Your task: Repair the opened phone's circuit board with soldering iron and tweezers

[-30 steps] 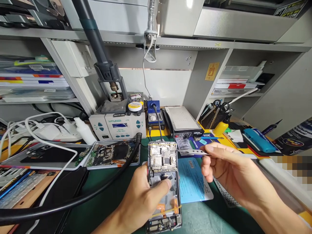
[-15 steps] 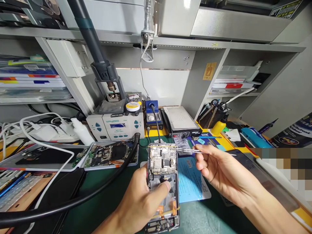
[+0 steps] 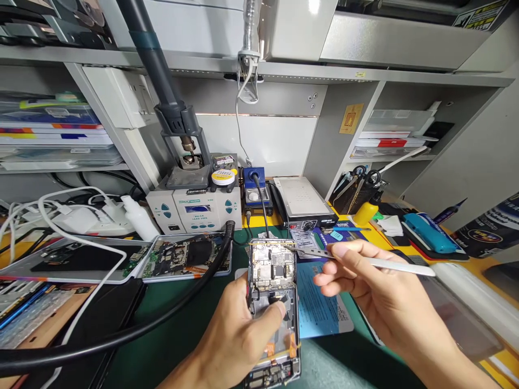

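My left hand (image 3: 243,329) is closed round an opened phone (image 3: 279,340), with its thumb lying across the lower interior. A bare circuit board (image 3: 273,265) shows in the upper part of the phone. A thin yellow band crosses the phone near the top, and another crosses lower down. Pinched in my right hand (image 3: 360,275) are metal tweezers (image 3: 316,252), their broad side facing me. Their tip lies by the top right edge of the board; I cannot tell whether it touches. Below my right hand a light blue printed sheet (image 3: 320,308) lies on the green mat (image 3: 178,329).
A hot-air station (image 3: 198,210) stands behind, its black hose (image 3: 162,337) curving across the left. Other opened devices (image 3: 182,256) lie left of the phone. A soldering iron stand (image 3: 254,186), a flat metal unit (image 3: 304,200) and a yellow bottle (image 3: 365,212) stand at the back.
My right hand has turned the tweezers from edge-on to broad side, and their long handle now shows beyond the hand. My left hand keeps its hold on the phone.
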Demonstrator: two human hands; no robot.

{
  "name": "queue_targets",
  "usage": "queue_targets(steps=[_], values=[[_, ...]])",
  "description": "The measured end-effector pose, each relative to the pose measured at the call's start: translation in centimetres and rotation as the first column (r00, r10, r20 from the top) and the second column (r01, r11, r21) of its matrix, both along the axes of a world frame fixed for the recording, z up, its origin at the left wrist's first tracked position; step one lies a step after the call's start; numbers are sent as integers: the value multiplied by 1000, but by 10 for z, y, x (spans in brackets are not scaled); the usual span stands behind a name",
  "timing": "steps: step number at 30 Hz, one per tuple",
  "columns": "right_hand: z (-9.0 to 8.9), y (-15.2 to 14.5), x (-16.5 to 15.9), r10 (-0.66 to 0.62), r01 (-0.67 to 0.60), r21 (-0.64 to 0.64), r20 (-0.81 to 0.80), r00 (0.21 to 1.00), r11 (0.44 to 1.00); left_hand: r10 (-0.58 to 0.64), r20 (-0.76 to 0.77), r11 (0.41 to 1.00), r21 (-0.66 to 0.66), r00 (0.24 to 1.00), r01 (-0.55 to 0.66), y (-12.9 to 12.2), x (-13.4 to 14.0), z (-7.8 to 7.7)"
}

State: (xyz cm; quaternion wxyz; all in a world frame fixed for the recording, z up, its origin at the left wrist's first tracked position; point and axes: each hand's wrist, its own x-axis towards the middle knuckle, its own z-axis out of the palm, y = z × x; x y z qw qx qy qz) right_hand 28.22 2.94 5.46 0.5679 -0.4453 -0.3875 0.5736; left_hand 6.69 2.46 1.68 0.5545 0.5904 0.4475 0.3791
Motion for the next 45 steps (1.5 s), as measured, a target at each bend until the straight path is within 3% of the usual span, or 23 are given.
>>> queue_targets(steps=[4, 8, 13, 16, 19, 22, 24, 29, 38, 45], values=[[0, -8, -3, -47, 25, 93, 239, 970, 995, -24, 18, 999, 23, 1000, 24, 3, 0, 0], [3, -15, -8, -157, 54, 220, 480, 863, 974, -32, 21, 999, 11, 999, 32, 3, 1, 1], [1, -14, -3, -179, 18, 275, 573, 800, 961, -12, 30, 1000, -8, 999, 12, 3, 0, 1], [0, -8, 2, -127, 26, 211, 484, 865, 977, 8, 70, 999, -48, 998, -4, 3, 0, 1], [1, 0, 7, -31, -5, 124, 290, 957, 992, 14, 161, 990, -141, 987, 9, 2, 1, -1], [4, 5, 13, 13, -23, 83, 121, 993, 996, 29, 248, 970, -240, 968, 32, 3, 1, -2], [6, 7, 17, 7, -12, 80, 67, 998, 997, 33, 238, 972, -234, 971, 24, 4, 1, -2], [6, 9, 23, -9, 8, 65, 17, 1000, 998, 23, 176, 989, -148, 984, 3, 5, -1, -2], [2, 12, 11, 22, -26, -98, -38, 999, 995, 16, 113, 995, -101, 994, -5, 3, 0, -2], [-2, 11, 10, 4, -5, -68, -12, 1000, 998, 51, 122, 995, -94, 991, -39, 3, 0, 3]])
